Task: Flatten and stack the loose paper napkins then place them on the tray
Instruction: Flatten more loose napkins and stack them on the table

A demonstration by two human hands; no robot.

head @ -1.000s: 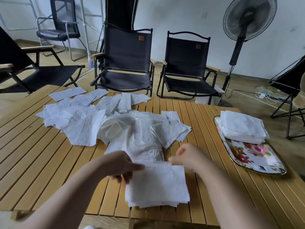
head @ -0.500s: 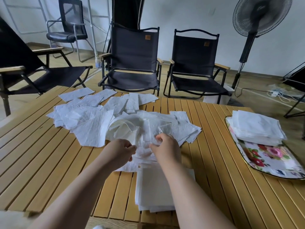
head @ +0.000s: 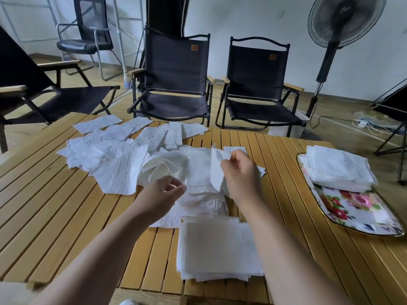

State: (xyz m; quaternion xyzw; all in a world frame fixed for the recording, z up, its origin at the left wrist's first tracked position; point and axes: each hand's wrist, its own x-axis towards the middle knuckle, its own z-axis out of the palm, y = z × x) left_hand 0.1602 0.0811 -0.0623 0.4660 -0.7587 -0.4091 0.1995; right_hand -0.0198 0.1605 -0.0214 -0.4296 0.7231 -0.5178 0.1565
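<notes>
Here the loose napkins (head: 114,164) sprawl over the far left of the bench (head: 55,216), and the left hand (head: 163,192) hovers at their near edge, fingers curled toward the thumb; whether it pinches a sheet I cannot tell. Just right, the right hand (head: 240,172) pinches one lifted napkin (head: 217,172) by its upper edge, long axis upright, directly beyond the flattened stack (head: 218,247) lying near, between the forearms. The tray (head: 354,212), at the right with its own pile (head: 339,170), is nearer the right hand.
</notes>
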